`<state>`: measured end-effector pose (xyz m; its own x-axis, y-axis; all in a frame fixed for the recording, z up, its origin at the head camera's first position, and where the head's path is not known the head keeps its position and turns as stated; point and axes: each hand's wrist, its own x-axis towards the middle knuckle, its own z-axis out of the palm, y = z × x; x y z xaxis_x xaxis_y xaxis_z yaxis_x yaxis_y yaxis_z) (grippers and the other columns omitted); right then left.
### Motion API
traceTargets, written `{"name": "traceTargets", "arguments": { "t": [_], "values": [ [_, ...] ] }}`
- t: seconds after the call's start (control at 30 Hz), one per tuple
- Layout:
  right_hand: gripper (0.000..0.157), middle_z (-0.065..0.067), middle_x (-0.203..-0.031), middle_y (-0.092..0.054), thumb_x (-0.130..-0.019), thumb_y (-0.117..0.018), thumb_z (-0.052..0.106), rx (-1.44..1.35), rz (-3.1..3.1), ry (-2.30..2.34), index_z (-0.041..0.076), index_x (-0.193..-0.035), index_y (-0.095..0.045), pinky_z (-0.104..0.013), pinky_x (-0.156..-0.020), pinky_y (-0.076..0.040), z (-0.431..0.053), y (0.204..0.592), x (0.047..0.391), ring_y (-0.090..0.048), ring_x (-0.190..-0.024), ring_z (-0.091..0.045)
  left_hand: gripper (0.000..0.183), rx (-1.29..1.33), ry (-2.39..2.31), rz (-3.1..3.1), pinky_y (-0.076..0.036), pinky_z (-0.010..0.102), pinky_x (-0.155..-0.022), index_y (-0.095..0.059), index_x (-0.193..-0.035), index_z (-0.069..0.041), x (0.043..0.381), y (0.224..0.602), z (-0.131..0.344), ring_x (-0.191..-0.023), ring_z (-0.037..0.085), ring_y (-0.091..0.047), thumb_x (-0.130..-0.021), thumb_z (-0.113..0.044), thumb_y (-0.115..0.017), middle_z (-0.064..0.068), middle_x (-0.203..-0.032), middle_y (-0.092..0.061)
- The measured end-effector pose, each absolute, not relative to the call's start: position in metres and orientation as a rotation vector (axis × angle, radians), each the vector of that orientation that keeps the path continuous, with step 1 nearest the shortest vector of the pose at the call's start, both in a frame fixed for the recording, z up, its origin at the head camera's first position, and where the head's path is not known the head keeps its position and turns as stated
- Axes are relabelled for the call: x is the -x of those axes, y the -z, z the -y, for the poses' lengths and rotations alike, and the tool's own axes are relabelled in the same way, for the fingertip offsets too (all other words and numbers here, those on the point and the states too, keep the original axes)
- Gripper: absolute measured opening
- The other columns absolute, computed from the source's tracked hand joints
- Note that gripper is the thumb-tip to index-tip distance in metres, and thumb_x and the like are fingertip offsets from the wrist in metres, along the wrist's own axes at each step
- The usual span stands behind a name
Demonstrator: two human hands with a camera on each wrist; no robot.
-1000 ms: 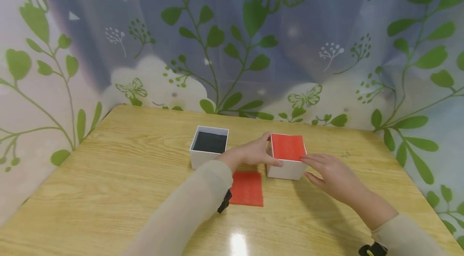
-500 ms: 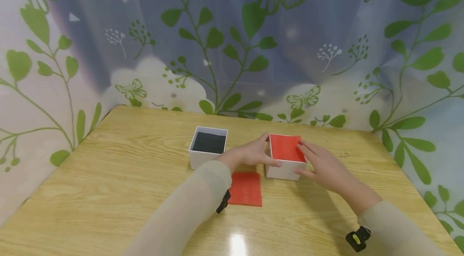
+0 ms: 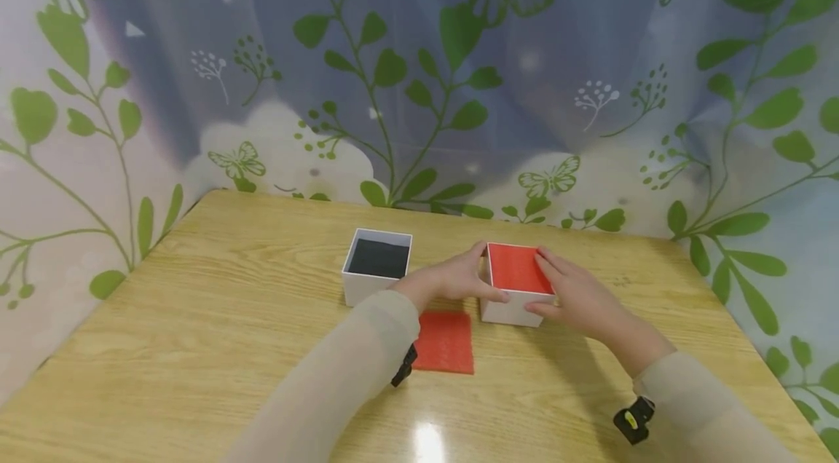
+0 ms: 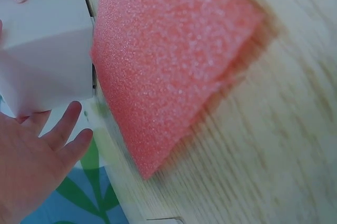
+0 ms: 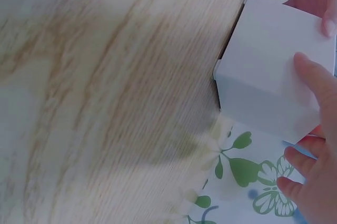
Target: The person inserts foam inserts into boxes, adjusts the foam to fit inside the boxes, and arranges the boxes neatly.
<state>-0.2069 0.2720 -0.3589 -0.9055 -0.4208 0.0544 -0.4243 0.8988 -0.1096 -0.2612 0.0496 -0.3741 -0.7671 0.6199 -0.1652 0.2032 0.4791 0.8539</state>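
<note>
A white square box (image 3: pixel 511 308) is lined across its top with a red foam sheet (image 3: pixel 518 266). My left hand (image 3: pixel 459 276) grips this box from the left, thumb on the front face and fingers toward the back corner. On the right side, my right hand (image 3: pixel 580 299) lays its thumb against the front face, while its fingertips touch the sheet along the right rim. The left wrist view shows the left hand (image 4: pixel 31 161) with some fingers spread off the box. In the right wrist view, the right thumb rests on the box (image 5: pixel 274 60); the index fingertip is hidden.
A second white box (image 3: pixel 368 288), with a black sheet (image 3: pixel 379 258) inside, stands left of my left wrist. Another red foam sheet (image 3: pixel 446 343) lies flat on the wooden table (image 3: pixel 197 346), partly behind the left forearm. A patterned curtain (image 3: pixel 419 84) hangs behind the table.
My right hand has moved left and inward, its fingers now over the right rim and its thumb on the front face. The sheet's raised right edge has gone down. The left hand stays put.
</note>
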Motion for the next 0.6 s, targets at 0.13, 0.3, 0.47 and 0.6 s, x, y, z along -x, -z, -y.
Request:
{"name": "traceTargets", "arguments": {
  "t": [0.13, 0.3, 0.47, 0.6],
  "values": [
    [0.089, -0.024, -0.147, -0.026, -0.080, -0.071, 0.042, -0.666, 3.043, -0.212, -0.008, -0.141, -0.030, -0.054, -0.099, -0.033, -0.2726, 0.3602, 0.2042, -0.032, -0.129, -0.043, 0.104, -0.686, -1.202, -2.277, -0.027, 0.043, -0.106, -0.010, -0.149, -0.016, 0.2597, 0.3764, -0.0511, -0.132, 0.016, -0.029, -0.074, -0.045, -0.076, -0.001, -0.148, -0.027],
    [0.089, -0.024, -0.147, -0.026, -0.080, -0.071, 0.041, -0.691, 3.029, -0.199, -0.008, -0.141, -0.030, -0.054, -0.099, -0.033, -0.2738, 0.3611, 0.2038, -0.032, -0.129, -0.043, 0.104, -0.689, -1.208, -2.278, -0.026, 0.043, -0.106, -0.010, -0.149, -0.016, 0.2599, 0.3794, -0.0533, -0.132, 0.016, -0.029, -0.074, -0.044, -0.076, 0.000, -0.147, -0.029],
    [0.090, -0.024, -0.148, -0.024, -0.079, -0.072, 0.042, -0.728, 3.013, -0.195, -0.007, -0.142, -0.029, -0.055, -0.099, -0.032, -0.2721, 0.3595, 0.2052, -0.031, -0.129, -0.043, 0.100, -0.686, -1.232, -2.267, -0.027, 0.043, -0.105, -0.013, -0.147, -0.017, 0.2615, 0.3786, -0.0523, -0.129, 0.016, -0.032, -0.074, -0.043, -0.076, -0.001, -0.144, -0.032],
    [0.091, -0.024, -0.148, -0.024, -0.080, -0.071, 0.042, -0.716, 3.029, -0.215, -0.006, -0.143, -0.028, -0.055, -0.099, -0.033, -0.2697, 0.3589, 0.2071, -0.031, -0.129, -0.043, 0.101, -0.672, -1.236, -2.259, -0.028, 0.044, -0.104, -0.013, -0.147, -0.018, 0.2615, 0.3766, -0.0507, -0.128, 0.016, -0.033, -0.074, -0.043, -0.077, -0.001, -0.143, -0.032]
  ]
}}
